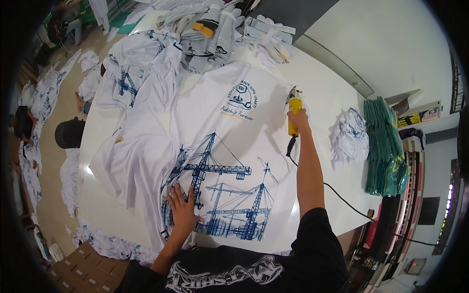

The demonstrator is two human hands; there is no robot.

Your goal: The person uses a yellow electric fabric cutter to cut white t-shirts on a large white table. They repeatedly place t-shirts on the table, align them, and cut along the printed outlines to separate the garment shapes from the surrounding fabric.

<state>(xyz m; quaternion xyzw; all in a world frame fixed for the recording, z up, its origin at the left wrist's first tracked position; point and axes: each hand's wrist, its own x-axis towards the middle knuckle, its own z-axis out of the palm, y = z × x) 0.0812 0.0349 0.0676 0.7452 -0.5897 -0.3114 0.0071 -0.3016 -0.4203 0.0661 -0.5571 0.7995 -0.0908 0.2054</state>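
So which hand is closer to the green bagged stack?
Right. The right hand holds the yellow tool, left of the green bagged stack; the left hand lies farther left, on the white printed fabric.

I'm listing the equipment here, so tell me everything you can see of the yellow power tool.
The yellow power tool has a slim body that looks like plastic, with a metal-looking head at its far end. The person's right hand grips its middle, hiding part of it. It points away from the person, beside the right edge of the printed white shirt. A black cord leaves its near end, passes under the forearm and runs off rightward. Whether it is switched on cannot be told.
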